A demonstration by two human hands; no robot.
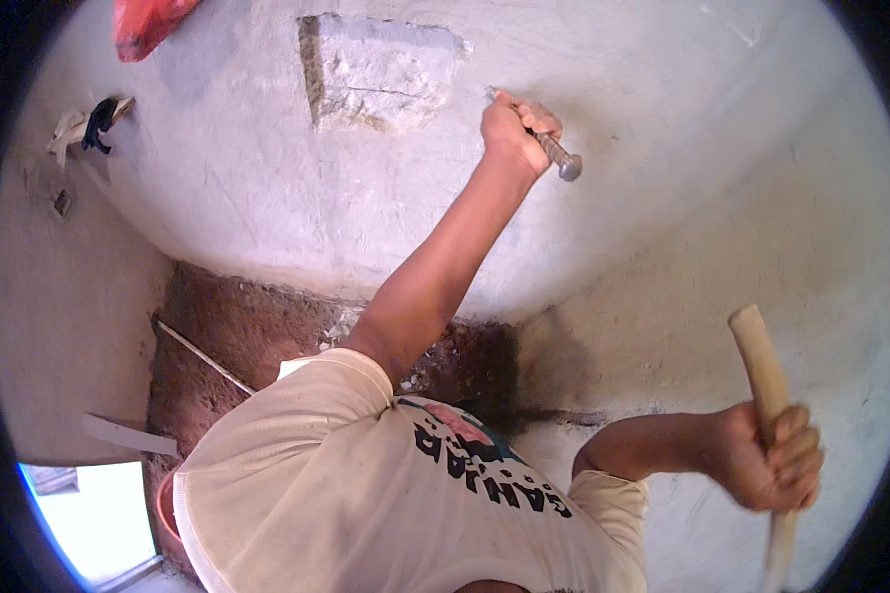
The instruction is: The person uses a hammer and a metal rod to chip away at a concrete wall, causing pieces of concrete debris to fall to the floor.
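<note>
My left hand [515, 130] is wrapped around a steel chisel [560, 157] that looks like ribbed bar. Its blunt round head sticks out below the fist, while its tip meets the plastered wall [638, 67]. Just left of that tip, a shallow, rough-edged rectangular recess [386, 74] is cut into the plaster. At the lower right, well away from the chisel, my right hand [771, 459] grips a wooden handle [760, 356]. The handle extends past both sides of the fist. Its lower end is blurred and runs toward the picture's bottom edge, where no tool head can be seen.
Broken plaster pieces [337, 326] lie on the brown dirt floor [215, 296] at the wall's foot. A thin pale stick [204, 356] lies nearby. A red plastic bag [144, 26] hangs at upper left, above dark cloth [100, 122]. A bright doorway [104, 519] opens at lower left.
</note>
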